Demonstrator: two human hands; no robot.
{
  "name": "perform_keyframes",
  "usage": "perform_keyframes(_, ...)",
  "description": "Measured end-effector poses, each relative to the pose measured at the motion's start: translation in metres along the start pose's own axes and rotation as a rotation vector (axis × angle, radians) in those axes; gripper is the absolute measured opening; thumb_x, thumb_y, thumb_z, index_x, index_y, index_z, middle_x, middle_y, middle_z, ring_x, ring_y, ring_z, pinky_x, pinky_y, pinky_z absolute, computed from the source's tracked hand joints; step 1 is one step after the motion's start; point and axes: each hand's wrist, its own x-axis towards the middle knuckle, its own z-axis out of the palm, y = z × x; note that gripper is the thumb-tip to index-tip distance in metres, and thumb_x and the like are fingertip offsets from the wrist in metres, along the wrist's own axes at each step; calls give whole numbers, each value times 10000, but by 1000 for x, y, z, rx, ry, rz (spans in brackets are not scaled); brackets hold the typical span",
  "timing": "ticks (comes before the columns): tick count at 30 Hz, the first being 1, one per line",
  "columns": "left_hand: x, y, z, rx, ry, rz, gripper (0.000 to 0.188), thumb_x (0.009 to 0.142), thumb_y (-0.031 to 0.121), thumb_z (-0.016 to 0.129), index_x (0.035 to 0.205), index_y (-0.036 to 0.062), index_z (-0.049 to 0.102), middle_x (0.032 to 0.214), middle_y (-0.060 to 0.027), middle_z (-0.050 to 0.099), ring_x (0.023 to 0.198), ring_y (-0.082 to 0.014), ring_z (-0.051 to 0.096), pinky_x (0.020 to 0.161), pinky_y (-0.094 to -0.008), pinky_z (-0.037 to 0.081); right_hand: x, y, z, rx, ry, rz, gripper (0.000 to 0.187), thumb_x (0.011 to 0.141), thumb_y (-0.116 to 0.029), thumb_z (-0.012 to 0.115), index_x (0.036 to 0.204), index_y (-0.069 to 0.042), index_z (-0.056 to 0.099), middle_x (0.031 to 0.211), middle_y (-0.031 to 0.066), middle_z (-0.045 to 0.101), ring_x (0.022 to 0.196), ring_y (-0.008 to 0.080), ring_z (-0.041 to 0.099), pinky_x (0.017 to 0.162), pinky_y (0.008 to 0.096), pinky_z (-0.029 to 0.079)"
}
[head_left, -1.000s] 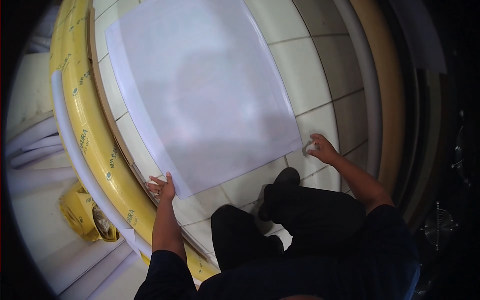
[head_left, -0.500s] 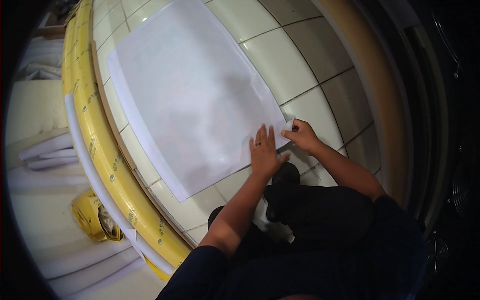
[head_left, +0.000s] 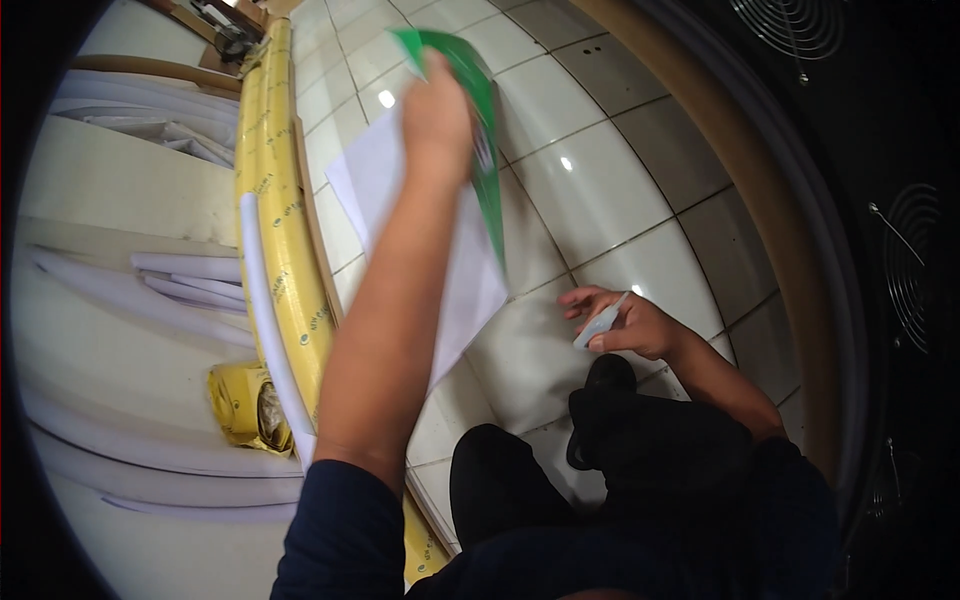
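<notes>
Floor [head_left: 610, 190], tiled: yellow rolls [head_left: 285, 230] crowd its left edge, brown strip [head_left: 768, 200] bounds the right. I've got open tile from sheet [head_left: 468, 285] to that right edge; left side tight. Sheet sits toward floor's left edge, partly lifted, green face showing at far end. My left grip [head_left: 438, 120], blurred, closes on the lifted part. My right grip [head_left: 638, 328], narrow, pinches pale flat piece [head_left: 600, 322] beside dark shoe [head_left: 610, 375].

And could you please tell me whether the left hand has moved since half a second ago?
Yes: judged against the long yellow roll, the left hand has moved forward along it and closer to it.
</notes>
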Motion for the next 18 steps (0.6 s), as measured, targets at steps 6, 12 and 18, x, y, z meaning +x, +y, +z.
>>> perform_keyframes(6,69,130,-192,-644,-46,520,348,997,98,361,1202,-160,476,1173,-284,570,1055,-402,619,984,-535,528,-7,2,-3,42,-38,58,203,841,-20,725,1029,-52,655,1480,139,433,1306,231,482,1067,402,414)
perform_keyframes(12,-135,-7,-285,-486,651,319,484,1066,304,369,1390,-34,492,1409,-206,517,1239,-351,540,1028,-501,483,-37,67,-48,358,43,158,473,893,-135,715,1318,15,573,1169,107,677,1062,202,646,960,369,510)
perform_keyframes(18,-296,-287,-315,-796,440,-392,451,1062,332,485,1410,45,468,1441,-117,525,1255,-266,558,1040,-446,487,-71,93,-74,443,619,248,359,955,-192,639,1275,-42,580,1246,120,631,1149,276,630,940,438,548)
